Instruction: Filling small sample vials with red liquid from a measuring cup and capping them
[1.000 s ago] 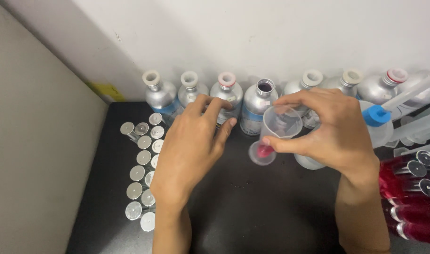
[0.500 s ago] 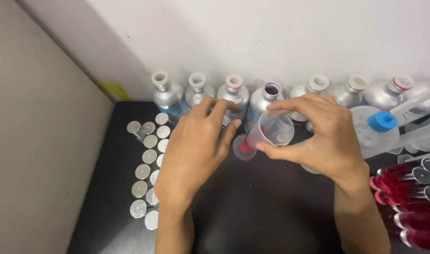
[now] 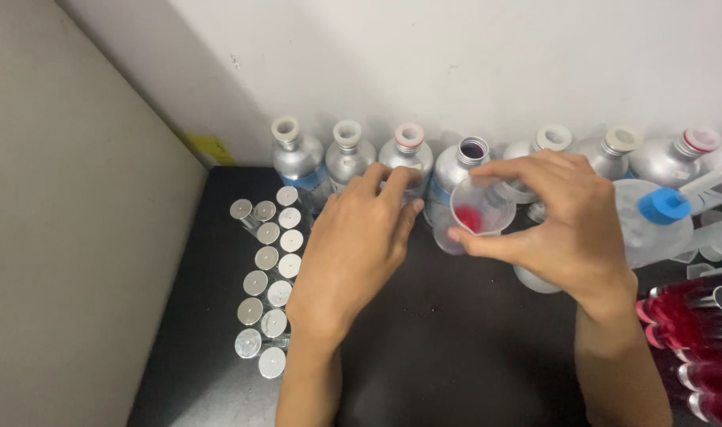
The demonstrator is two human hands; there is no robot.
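right hand (image 3: 570,229) fingers grip tilted plastic cup (image 3: 478,215) beside open bottle (image 3: 458,178); left hand (image 3: 353,253) fingers loosely curled, just left of that bottle, holding nothing

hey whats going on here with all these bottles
A person holds a small clear cup with a little red liquid in the right hand, tipped toward an open silver bottle in a row of bottles against the wall. The left hand rests against the neighbouring pink-rimmed bottle. Two columns of small silver-capped vials stand on the black table at left, and red-filled tubes lie at right.
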